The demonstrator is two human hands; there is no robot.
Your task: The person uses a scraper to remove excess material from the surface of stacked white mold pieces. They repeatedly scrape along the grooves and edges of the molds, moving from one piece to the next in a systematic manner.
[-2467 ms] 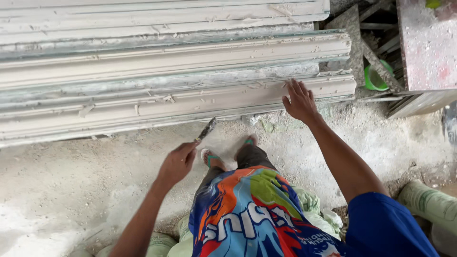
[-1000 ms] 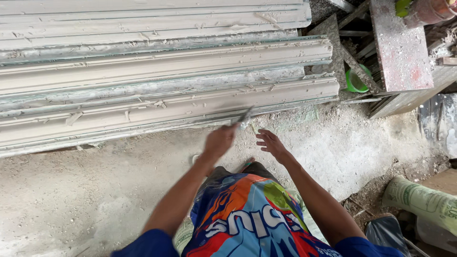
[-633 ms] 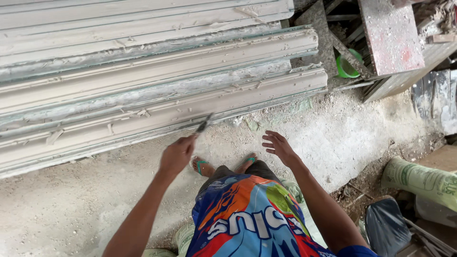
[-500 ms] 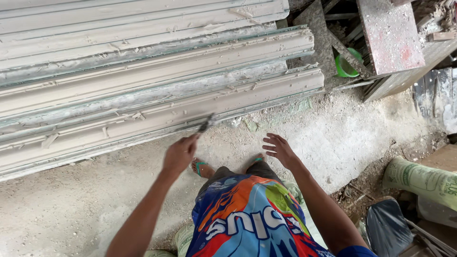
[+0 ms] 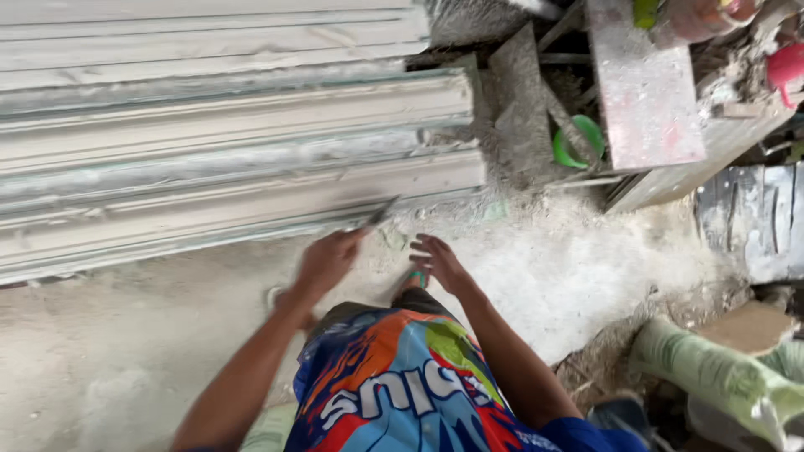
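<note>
Now scraping closer to the right end of the stack than half a second ago.

Seen at the near edge of the long grey plaster mouldings (image 5: 251, 167): the left hand (image 5: 327, 264), blurred, closed round a thin scraper (image 5: 378, 213), blade tip touching or just short of the lowest moulding, hard to tell which through the blur. Shifted rightward along that edge since the earlier frames, with the cut ends of the mouldings now near mid-scene. Off the moulding now, where it pressed flat a couple of seconds back: the right hand (image 5: 440, 261), empty, fingers spread wide, hovering over the dusty floor (image 5: 126, 368) just above a sandalled foot (image 5: 416, 280). Further right, well apart from both hands: a green bowl (image 5: 578, 142) under a stained bench (image 5: 641, 92), and a green sack (image 5: 720, 377) at the near right.
</note>
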